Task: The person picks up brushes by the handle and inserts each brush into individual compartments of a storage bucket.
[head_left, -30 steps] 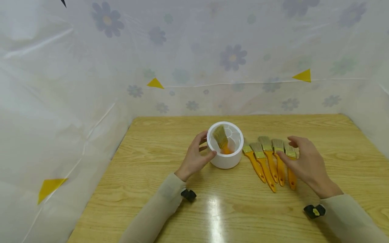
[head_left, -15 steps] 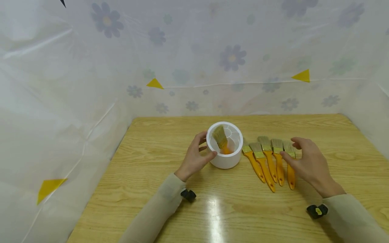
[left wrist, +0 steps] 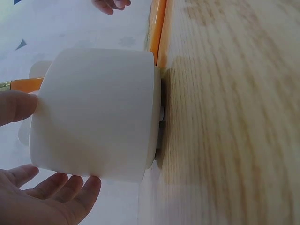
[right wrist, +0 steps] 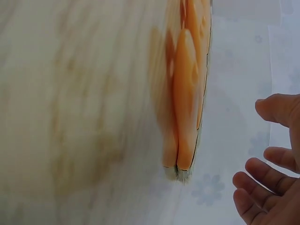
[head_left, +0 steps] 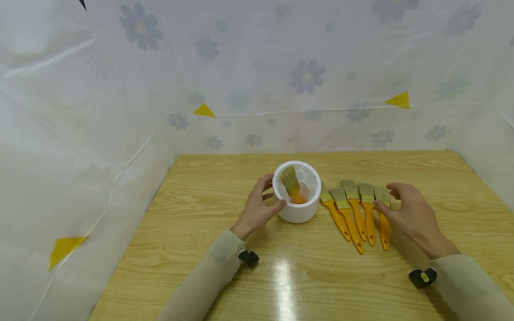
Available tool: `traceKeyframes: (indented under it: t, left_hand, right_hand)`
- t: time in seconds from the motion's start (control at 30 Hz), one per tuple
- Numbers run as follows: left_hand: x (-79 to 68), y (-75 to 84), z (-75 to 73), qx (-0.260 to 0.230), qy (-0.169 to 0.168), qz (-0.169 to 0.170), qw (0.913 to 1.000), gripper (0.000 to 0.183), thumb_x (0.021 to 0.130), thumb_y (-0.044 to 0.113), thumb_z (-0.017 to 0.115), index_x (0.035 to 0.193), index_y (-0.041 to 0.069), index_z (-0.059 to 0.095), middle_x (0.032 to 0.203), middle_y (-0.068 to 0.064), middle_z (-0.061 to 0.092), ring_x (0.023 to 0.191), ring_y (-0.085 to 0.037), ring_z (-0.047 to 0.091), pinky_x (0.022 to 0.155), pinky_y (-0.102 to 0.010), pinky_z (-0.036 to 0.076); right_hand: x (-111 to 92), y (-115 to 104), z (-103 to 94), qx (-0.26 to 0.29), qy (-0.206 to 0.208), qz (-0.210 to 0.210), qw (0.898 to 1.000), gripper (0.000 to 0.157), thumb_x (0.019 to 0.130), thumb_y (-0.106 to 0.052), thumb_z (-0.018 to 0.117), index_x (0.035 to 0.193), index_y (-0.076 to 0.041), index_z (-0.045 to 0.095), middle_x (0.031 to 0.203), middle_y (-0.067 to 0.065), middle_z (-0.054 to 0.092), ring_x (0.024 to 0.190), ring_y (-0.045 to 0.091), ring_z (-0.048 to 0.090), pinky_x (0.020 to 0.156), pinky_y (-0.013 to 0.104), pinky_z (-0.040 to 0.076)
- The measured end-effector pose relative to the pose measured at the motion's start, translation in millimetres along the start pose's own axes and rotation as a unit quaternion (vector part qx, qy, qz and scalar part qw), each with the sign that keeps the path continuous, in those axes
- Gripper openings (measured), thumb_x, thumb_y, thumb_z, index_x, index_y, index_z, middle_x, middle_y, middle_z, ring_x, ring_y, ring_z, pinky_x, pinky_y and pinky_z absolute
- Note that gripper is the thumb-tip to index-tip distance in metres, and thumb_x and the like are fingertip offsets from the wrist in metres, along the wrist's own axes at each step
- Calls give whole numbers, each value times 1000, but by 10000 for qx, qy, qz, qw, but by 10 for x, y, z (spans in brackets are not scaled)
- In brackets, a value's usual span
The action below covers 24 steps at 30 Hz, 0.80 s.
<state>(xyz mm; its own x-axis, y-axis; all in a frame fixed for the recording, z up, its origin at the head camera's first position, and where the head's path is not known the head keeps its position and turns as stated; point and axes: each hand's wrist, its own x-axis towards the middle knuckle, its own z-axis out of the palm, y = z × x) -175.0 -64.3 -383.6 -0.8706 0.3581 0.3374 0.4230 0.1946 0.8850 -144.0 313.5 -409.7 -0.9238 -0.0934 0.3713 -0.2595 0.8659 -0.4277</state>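
A white round organizer with inner dividers (head_left: 298,215) stands on the wooden table, and one paintbrush (head_left: 290,178) leans inside it with bristles up. My left hand (head_left: 259,206) holds it from the left side. In the left wrist view the thumb is at the rim and the fingertips lie against the white wall (left wrist: 93,112). Several more paintbrushes (head_left: 355,223) with orange handles lie fanned out to the right, bristles away from me. Above the rightmost one hovers my right hand (head_left: 415,220), thumb and fingers apart, holding nothing. The right wrist view shows it apart from the brushes (right wrist: 185,89).
The wooden table (head_left: 209,196) ends at white flower-patterned sheeting (head_left: 257,89) at the back and sides. Yellow tape pieces (head_left: 68,249) mark the sheeting. An orange brush handle (left wrist: 157,28) lies close beside the organizer.
My right hand has drifted slightly to the right over the rightmost paintbrush. The left hand, organizer and brushes have stayed in place.
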Motion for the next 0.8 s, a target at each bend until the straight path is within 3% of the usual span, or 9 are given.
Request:
traceKeyframes:
  t: [0.27, 0.63, 0.8]
  left_hand:
    - [65, -345, 41, 163, 116, -63, 9998, 69, 84, 10, 73, 144, 15, 39, 140, -4, 45, 125, -28, 46, 97, -47, 46]
    - [66, -357, 46, 368, 89, -121, 9992, 73, 82, 19, 76, 144, 20, 38, 138, 6, 45, 124, -16, 46, 96, -38, 46]
    - [69, -360, 46, 361, 116, -131, 9992, 73, 82, 18, 77, 143, 20, 38, 138, 5, 45, 125, -18, 46, 96, -39, 47]
  right_hand:
    - [12, 37, -41, 14, -683, 411, 9968, 63, 91, -37, 65, 130, 8, 45, 114, 27, 51, 98, 43, 51, 68, 55, 44]
    - [58, 94, -64, -33, -1199, 580, 9911, 65, 91, -40, 64, 129, 10, 46, 116, 31, 50, 99, 44, 52, 69, 54, 46]
    - [85, 122, -45, -126, -1508, 660, 9863, 70, 90, -43, 63, 129, 12, 46, 117, 34, 49, 98, 46, 53, 69, 55, 47]
